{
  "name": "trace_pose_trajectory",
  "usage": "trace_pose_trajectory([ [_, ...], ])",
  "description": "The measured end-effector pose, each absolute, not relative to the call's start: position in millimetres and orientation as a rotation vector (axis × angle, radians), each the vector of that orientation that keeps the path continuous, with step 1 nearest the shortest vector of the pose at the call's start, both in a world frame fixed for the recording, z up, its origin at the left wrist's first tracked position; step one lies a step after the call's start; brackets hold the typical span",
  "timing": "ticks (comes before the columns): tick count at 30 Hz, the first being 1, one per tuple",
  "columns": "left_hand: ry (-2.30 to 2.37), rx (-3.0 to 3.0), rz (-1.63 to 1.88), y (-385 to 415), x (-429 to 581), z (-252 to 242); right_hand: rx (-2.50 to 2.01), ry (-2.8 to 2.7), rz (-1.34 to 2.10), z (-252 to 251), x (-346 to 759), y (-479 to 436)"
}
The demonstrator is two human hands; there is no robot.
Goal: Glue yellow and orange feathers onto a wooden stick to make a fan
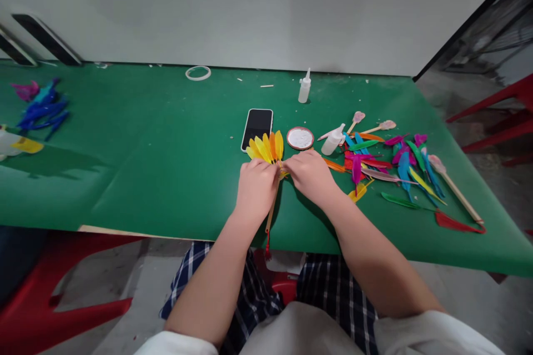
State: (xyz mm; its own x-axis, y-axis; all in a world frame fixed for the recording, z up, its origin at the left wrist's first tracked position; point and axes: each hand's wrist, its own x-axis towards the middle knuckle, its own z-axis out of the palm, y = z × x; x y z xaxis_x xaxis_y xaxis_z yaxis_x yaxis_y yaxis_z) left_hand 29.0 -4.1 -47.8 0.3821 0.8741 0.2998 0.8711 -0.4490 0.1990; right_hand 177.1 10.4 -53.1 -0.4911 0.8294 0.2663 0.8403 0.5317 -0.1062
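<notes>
Yellow and orange feathers spread upward from a small feather fan (266,147) at the middle of the table. Its wooden handle (271,213) slopes down toward me and ends in a red tassel (267,247). My left hand (257,186) is closed around the fan's neck, just below the feathers. From the other side, the bent fingers of my right hand (310,173) pinch the feather bases; the exact contact is hidden. Right behind the fan lies a phone (259,125). A round dish of white paste (300,137) sits just beyond my right hand.
Glue bottles stand at the back (305,89) and lean at right (333,140). Loose coloured feathers (375,163) cover the right side, with a tasselled wooden stick (456,188). Blue feathers (44,108) lie far left; a tape ring (198,72) is near the wall.
</notes>
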Motion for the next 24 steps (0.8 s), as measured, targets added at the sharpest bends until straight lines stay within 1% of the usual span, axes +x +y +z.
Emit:
trace_pose_trajectory([
  [15, 1.531, 2.475, 0.948, 3, 30, -65, -1.378, -2.228, 0.046, -56, 173, 13],
  [22, 1.627, 2.404, 1.077, 1, 35, -63, -1.418, -2.067, 0.093, -60, 164, 12],
  [24, 1.642, 2.408, 1.047, 1, 34, -63, -1.419, -2.055, 0.117, -61, 165, 12],
])
